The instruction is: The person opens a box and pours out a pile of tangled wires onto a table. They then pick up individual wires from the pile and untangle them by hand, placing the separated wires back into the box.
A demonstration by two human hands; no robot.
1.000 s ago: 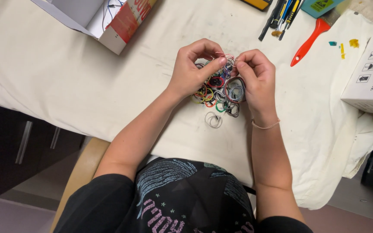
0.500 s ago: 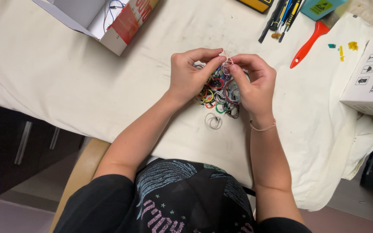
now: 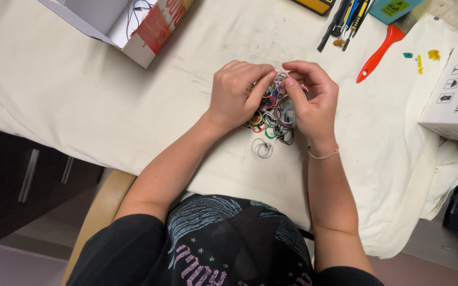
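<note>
Both hands work at the middle of the tabletop [image 3: 80, 100], which is draped in a cream cloth; the left hand [image 3: 237, 95] is curled, its fingers pinching into the top of a tangle of small coloured wire rings [image 3: 274, 114], and the right hand [image 3: 314, 100] is likewise closed in a narrow pinch on the same tangle from the other side, thumb and forefinger meeting the left fingers over the rings; the tangle lies on the cloth between and under the two hands, with one loose pale ring [image 3: 262, 149] just below it toward the near edge; a thin bracelet [image 3: 323, 154] circles the right wrist. Toward the far left corner sits an open white cardboard box [image 3: 128, 24] with a red side and wires inside; at the right edge stands a white carton [image 3: 454, 95]; along the far edge lie a row of dark hand tools [image 3: 345, 18], a yellow device [image 3: 316, 5] and a teal box [image 3: 396, 8]; beside them lies a brush with a red handle [image 3: 380, 50], and near it small teal and yellow scraps [image 3: 425, 55].
</note>
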